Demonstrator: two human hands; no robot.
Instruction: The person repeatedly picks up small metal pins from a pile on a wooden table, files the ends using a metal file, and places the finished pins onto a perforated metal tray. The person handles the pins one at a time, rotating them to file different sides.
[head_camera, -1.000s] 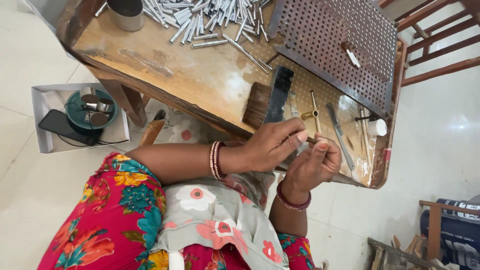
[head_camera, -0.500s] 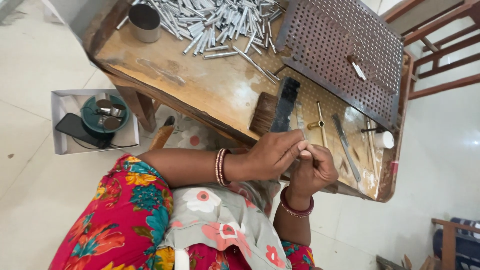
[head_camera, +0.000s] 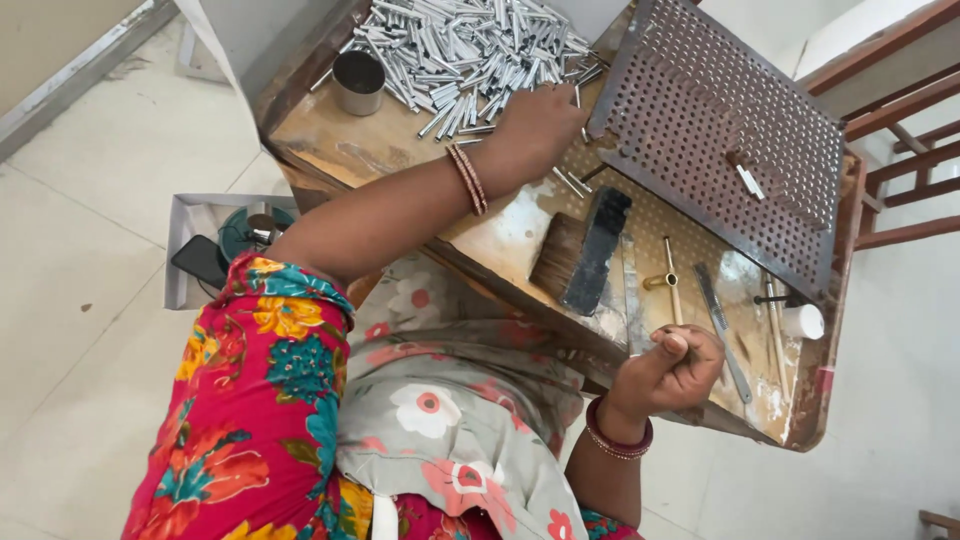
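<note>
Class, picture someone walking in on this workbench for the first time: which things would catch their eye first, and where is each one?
The heap of short silver metal tubes at the far end of the wooden table stands out first, with the left hand reaching to its edge. Next comes the big perforated metal plate propped beside it, right of the heap. Nearer, a flat black-handled brush lies by the closed right hand.

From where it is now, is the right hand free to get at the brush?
Probably yes. The right hand is a closed fist at the table's near edge, pinching something small I cannot make out. The brush lies just beyond it with bare tabletop between, and the left hand is off at the tube pile.
</note>
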